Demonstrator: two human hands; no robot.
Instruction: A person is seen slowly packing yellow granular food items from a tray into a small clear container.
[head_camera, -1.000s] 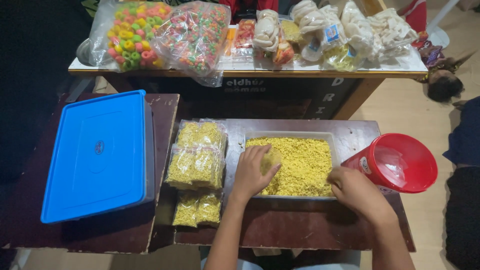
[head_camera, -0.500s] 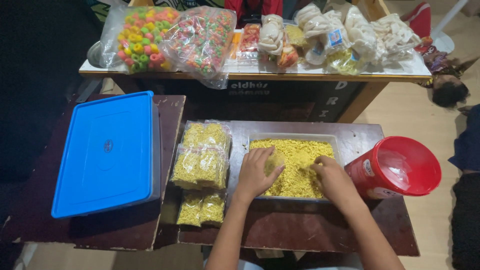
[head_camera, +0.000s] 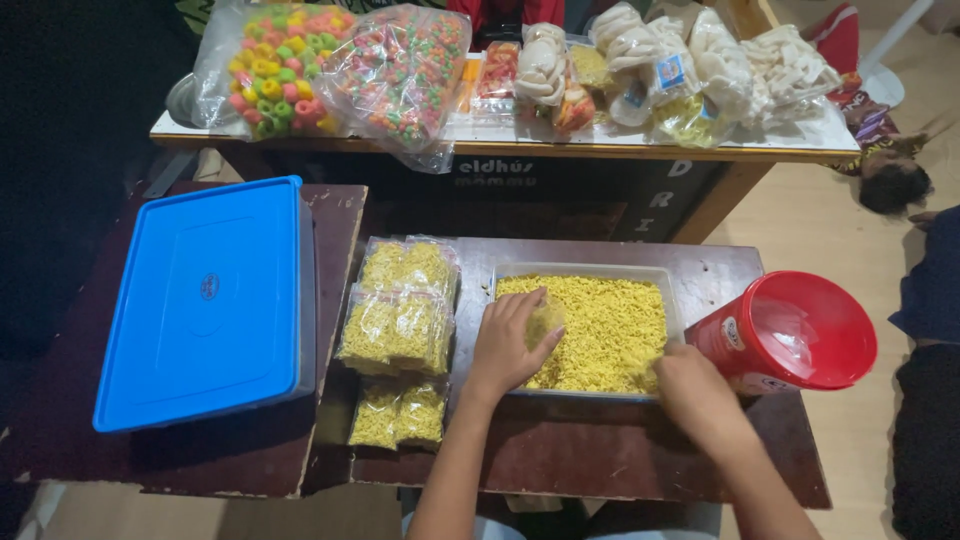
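- Left hand (head_camera: 508, 345) rests in the tray (head_camera: 676, 300) of yellow noodle snack (head_camera: 600, 330), grip clamped on a small clear bag (head_camera: 545, 318) partly filled with it.
- Right hand (head_camera: 695, 392) sits at the tray's near right corner, fingers curled into the snack; whether closed on any, cannot tell.
- The bag lies up and left of the right hand.
- Red tub (head_camera: 790, 332) stands just right of the tray; filled packets (head_camera: 398, 335) lie left on the surface.

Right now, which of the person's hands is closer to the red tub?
The right hand. It rests at the tray's near right corner, just beside the red tub. The left hand is further off, over the tray's left part, holding a small bag.
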